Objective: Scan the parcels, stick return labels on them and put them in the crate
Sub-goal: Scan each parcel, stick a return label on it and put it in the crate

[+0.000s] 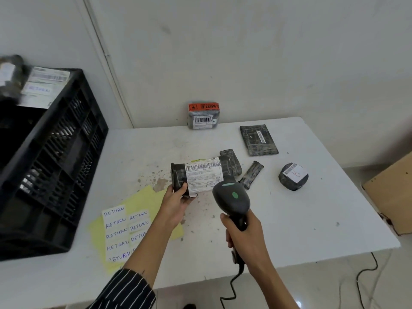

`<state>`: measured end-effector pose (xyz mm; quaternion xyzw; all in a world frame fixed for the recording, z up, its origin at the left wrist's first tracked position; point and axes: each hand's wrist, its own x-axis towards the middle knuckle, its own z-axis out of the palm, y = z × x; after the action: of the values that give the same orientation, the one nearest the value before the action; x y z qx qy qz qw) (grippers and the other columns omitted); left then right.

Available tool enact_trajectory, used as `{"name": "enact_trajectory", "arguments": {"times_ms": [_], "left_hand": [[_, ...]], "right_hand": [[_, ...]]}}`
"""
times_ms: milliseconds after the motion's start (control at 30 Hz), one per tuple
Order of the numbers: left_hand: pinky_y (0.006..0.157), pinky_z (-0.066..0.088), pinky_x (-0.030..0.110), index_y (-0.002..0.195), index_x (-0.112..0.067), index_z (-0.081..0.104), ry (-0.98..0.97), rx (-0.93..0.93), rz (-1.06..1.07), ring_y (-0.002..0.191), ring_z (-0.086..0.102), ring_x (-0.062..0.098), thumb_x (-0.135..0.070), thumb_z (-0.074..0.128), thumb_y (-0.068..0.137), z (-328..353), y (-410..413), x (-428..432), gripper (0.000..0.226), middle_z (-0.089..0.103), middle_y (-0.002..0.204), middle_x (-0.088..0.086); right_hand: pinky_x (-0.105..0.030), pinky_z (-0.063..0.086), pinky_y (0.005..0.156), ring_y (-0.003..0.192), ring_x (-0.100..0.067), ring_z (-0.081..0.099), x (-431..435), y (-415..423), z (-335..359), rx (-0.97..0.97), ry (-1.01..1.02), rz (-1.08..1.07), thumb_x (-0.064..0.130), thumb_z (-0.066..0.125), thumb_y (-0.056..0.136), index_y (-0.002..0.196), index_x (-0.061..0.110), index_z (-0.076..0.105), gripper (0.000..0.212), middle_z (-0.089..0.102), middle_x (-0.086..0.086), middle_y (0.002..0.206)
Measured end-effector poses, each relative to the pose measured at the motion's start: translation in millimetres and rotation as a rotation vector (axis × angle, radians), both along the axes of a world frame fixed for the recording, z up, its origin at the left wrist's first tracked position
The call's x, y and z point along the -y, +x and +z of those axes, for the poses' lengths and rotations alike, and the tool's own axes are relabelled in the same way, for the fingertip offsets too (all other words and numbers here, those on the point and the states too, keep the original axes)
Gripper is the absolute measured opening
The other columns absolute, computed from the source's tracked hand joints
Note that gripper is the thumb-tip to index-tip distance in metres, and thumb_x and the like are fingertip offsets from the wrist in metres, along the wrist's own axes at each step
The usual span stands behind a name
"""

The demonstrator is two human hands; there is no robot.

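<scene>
My left hand (176, 202) grips a black wrapped parcel (178, 176) with a white barcode label, held just above the table's middle. My right hand (243, 233) holds a black handheld scanner (231, 197), its head close to the label's lower right corner. Sheets of handwritten RETURN labels (121, 230) lie on yellow backing paper at the front left. The black plastic crate (73, 152) stands at the left, with labelled parcels (44, 85) inside, one marked RETURN.
On the white table (301, 219) lie a parcel with an orange fragile sticker (204, 114) at the back, a flat black parcel (258, 140), two small black packets (253, 173), and a round parcel (293, 176). A cardboard box (394, 197) sits at the right. The scanner cable (231, 286) hangs off the front edge.
</scene>
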<state>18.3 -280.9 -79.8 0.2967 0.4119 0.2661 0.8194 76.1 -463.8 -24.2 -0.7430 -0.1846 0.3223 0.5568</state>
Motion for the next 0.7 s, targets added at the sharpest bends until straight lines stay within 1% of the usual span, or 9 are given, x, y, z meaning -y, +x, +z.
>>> {"name": "enact_trajectory", "arguments": {"times_ms": [67,100,200,267,333,433,533,700], "left_hand": [[0.089,0.047,0.041,0.135,-0.005,0.039,0.017,-0.013,0.005,0.102,0.058,0.031,-0.001,0.043,0.097,-1,3,-2,0.039,0.057,0.120,0.018],[0.089,0.046,0.041,0.136,-0.005,0.039,0.028,-0.017,0.005,0.099,0.059,0.030,0.000,0.044,0.096,-2,4,-2,0.040,0.058,0.118,0.017],[0.083,0.047,0.038,0.135,-0.004,0.038,0.047,-0.028,0.004,0.090,0.061,0.025,0.000,0.044,0.096,-1,7,-2,0.040,0.057,0.118,0.018],[0.080,0.048,0.035,0.135,-0.004,0.038,0.056,-0.031,-0.001,0.093,0.061,0.026,0.000,0.044,0.096,-2,7,-2,0.039,0.056,0.125,0.020],[0.080,0.048,0.035,0.134,-0.005,0.038,0.067,-0.036,-0.007,0.096,0.060,0.027,0.000,0.045,0.096,-4,8,-3,0.038,0.054,0.130,0.021],[0.084,0.047,0.035,0.134,-0.006,0.039,0.076,-0.042,-0.007,0.098,0.060,0.027,0.000,0.045,0.096,-5,9,-3,0.038,0.053,0.131,0.021],[0.082,0.047,0.034,0.135,-0.007,0.038,0.080,-0.040,-0.007,0.101,0.059,0.028,0.000,0.045,0.096,-5,9,-4,0.040,0.054,0.130,0.019],[0.087,0.046,0.036,0.136,-0.007,0.038,0.074,-0.039,0.000,0.106,0.057,0.030,0.001,0.045,0.096,-7,8,-4,0.042,0.053,0.130,0.018]], "right_hand": [[-0.018,0.045,0.049,0.049,-0.012,0.052,-2,-5,6,0.000,0.021,0.023,0.018,0.065,0.085,0.090,0.013,0.055,0.012,0.057,-0.009,0.063],[-0.018,0.045,0.049,0.049,-0.012,0.052,-3,-6,8,0.000,0.032,0.032,0.018,0.065,0.085,0.089,0.013,0.055,0.012,0.057,-0.008,0.062],[-0.019,0.045,0.050,0.050,-0.013,0.051,-5,-8,14,0.001,0.053,0.045,0.018,0.065,0.084,0.088,0.012,0.054,0.013,0.055,-0.008,0.059],[-0.019,0.046,0.049,0.049,-0.013,0.050,-6,-7,17,0.003,0.055,0.047,0.018,0.065,0.084,0.088,0.012,0.054,0.013,0.055,-0.007,0.058],[-0.020,0.045,0.048,0.048,-0.014,0.049,-7,-6,18,0.013,0.053,0.053,0.018,0.065,0.084,0.087,0.013,0.054,0.012,0.055,-0.007,0.059],[-0.018,0.044,0.048,0.049,-0.014,0.049,-8,-4,20,0.031,0.047,0.063,0.018,0.064,0.085,0.085,0.013,0.053,0.012,0.055,-0.007,0.059],[-0.017,0.043,0.048,0.049,-0.013,0.049,-8,-3,19,0.038,0.036,0.070,0.018,0.063,0.085,0.085,0.013,0.053,0.011,0.056,-0.007,0.061],[-0.017,0.042,0.048,0.048,-0.012,0.049,-8,-3,17,0.041,0.033,0.082,0.018,0.062,0.086,0.085,0.012,0.053,0.011,0.055,-0.006,0.058]]}}
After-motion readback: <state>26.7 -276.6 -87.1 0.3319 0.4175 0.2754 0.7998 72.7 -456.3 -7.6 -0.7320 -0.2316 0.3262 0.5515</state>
